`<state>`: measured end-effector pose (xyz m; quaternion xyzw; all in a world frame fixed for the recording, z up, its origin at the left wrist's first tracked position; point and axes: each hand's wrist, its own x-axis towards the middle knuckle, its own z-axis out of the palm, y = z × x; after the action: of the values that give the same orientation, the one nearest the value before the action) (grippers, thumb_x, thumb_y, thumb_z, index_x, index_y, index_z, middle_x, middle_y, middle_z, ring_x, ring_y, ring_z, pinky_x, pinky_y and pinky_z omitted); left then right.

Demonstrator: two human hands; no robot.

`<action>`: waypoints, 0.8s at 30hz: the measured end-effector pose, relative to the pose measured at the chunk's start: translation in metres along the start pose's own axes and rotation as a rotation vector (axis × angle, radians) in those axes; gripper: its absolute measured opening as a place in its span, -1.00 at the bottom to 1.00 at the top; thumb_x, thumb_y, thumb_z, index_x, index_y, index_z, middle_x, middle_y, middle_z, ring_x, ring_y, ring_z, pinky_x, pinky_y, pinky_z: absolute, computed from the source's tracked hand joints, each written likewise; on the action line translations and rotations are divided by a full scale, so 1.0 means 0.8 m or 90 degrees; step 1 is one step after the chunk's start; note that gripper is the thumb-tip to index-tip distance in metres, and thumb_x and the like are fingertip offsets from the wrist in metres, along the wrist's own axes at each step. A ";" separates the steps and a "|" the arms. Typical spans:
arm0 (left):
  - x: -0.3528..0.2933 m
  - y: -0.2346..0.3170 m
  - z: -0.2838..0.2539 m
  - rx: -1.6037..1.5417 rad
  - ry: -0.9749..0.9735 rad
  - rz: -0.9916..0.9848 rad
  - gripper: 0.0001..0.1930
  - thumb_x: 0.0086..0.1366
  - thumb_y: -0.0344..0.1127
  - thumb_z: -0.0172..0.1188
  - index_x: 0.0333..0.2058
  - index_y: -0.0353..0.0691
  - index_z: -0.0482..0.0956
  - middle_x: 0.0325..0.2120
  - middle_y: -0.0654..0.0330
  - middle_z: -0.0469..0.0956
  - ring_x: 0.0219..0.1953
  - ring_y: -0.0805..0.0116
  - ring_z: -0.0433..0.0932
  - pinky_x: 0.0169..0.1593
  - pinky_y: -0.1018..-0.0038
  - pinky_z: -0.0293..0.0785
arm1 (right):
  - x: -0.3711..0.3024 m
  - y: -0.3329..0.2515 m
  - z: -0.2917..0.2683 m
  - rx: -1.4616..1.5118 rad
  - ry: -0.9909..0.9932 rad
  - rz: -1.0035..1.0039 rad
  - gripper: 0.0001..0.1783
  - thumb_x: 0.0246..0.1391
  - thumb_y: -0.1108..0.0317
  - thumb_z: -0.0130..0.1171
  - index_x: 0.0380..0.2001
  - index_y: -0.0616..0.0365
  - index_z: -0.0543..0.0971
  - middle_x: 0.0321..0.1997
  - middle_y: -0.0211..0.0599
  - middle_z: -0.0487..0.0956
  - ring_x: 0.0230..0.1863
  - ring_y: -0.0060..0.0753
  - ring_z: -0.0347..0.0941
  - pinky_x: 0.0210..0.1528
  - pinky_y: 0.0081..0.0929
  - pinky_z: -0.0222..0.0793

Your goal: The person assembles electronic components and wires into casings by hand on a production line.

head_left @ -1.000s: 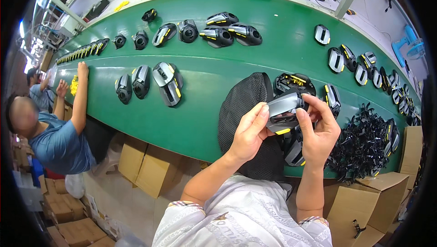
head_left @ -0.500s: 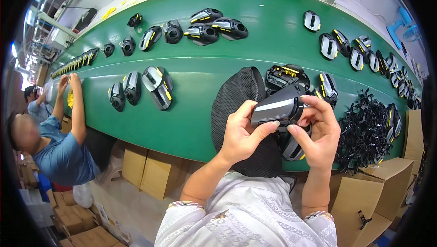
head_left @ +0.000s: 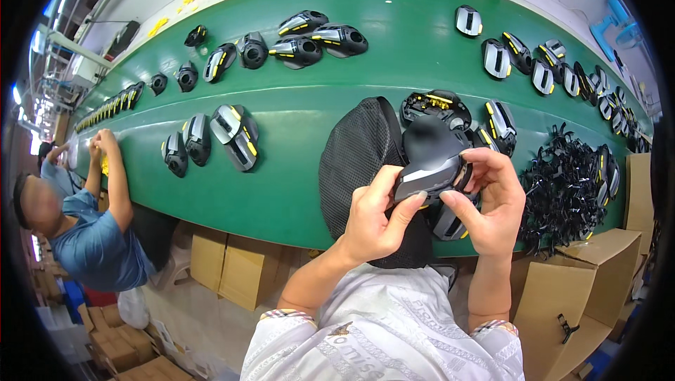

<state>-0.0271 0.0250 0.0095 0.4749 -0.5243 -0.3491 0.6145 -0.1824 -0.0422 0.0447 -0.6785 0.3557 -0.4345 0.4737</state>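
Note:
Both my hands are closed around one grey and black plastic housing [head_left: 430, 170], held up above the green table. My left hand [head_left: 374, 214] grips its left side, with the thumb along the lower edge. On its right end, the fingers and thumb of my right hand [head_left: 492, 198] pinch the dark rim; whether a smaller part sits between them I cannot make out. A rounded black end of the housing points away from me. Behind it lies an opened housing [head_left: 437, 108] with yellow parts inside. A black mesh cap [head_left: 358, 163] is just left of my hands, partly covered by my left one.
Several grey, black and yellow housings stand on the green table [head_left: 295, 142], left, far and right. A heap of black straps or clips [head_left: 562, 191] lies to the right. Cardboard boxes [head_left: 562, 304] stand below the near edge. A co-worker [head_left: 98, 233] sits at the left.
The housing has been tilted in my hands, so its rounded black end now shows more. Both hands keep their grip. The whole view has shifted slightly.

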 end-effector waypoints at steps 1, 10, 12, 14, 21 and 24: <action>0.001 -0.003 0.001 -0.031 0.005 -0.006 -0.78 0.22 -0.45 0.09 -0.21 -0.46 0.36 -0.51 0.16 0.53 -0.46 0.59 0.48 -0.43 0.65 0.39 | -0.001 0.002 0.001 -0.028 0.019 -0.029 -0.47 -0.33 0.47 0.40 -0.17 0.18 0.46 -0.40 -0.51 0.45 -0.40 -0.68 0.31 -0.33 -0.71 0.19; -0.005 0.020 -0.008 -0.005 -0.071 0.077 -0.80 0.15 -0.46 0.17 -0.28 -0.44 0.40 -0.58 0.16 0.50 -0.52 0.61 0.47 -0.47 0.66 0.36 | 0.009 0.006 -0.017 -0.042 0.018 -0.134 -0.20 -0.44 0.29 0.48 -0.03 0.21 0.36 -0.11 -0.32 0.36 -0.20 -0.54 0.30 -0.15 -0.61 0.21; -0.001 0.023 -0.008 -0.002 -0.090 0.075 -0.81 0.17 -0.46 0.15 -0.28 -0.43 0.39 -0.57 0.16 0.50 -0.52 0.61 0.47 -0.47 0.66 0.37 | 0.006 -0.002 -0.013 0.086 -0.077 -0.037 -0.17 -0.44 0.26 0.48 -0.01 0.23 0.35 -0.12 -0.30 0.36 -0.09 -0.48 0.31 -0.06 -0.57 0.22; 0.001 0.018 -0.006 -0.021 -0.104 0.004 -0.81 0.18 -0.45 0.13 -0.28 -0.43 0.37 -0.56 0.15 0.51 -0.51 0.60 0.48 -0.46 0.66 0.37 | 0.004 0.001 -0.015 0.091 -0.077 -0.019 -0.19 -0.44 0.28 0.48 -0.02 0.22 0.36 -0.12 -0.31 0.37 -0.10 -0.49 0.32 -0.07 -0.57 0.24; 0.000 0.024 -0.007 -0.092 -0.123 -0.043 -0.80 0.17 -0.42 0.15 -0.30 -0.40 0.37 -0.56 0.14 0.50 -0.54 0.55 0.47 -0.46 0.62 0.37 | 0.005 -0.009 -0.033 0.129 -0.119 -0.004 -0.31 -0.39 0.35 0.47 -0.09 0.21 0.42 -0.16 -0.36 0.42 -0.20 -0.59 0.34 -0.23 -0.66 0.27; -0.002 0.023 -0.012 0.086 -0.116 0.021 -0.76 0.11 -0.41 0.21 -0.34 -0.43 0.37 -0.54 0.19 0.50 -0.48 0.61 0.42 -0.41 0.66 0.35 | 0.006 -0.013 -0.043 0.203 -0.158 0.045 -0.38 -0.33 0.35 0.43 -0.11 0.23 0.44 -0.18 -0.39 0.43 -0.21 -0.63 0.31 -0.28 -0.69 0.23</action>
<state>-0.0192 0.0343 0.0262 0.4729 -0.6082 -0.3445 0.5365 -0.2122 -0.0547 0.0620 -0.6303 0.2450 -0.3816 0.6302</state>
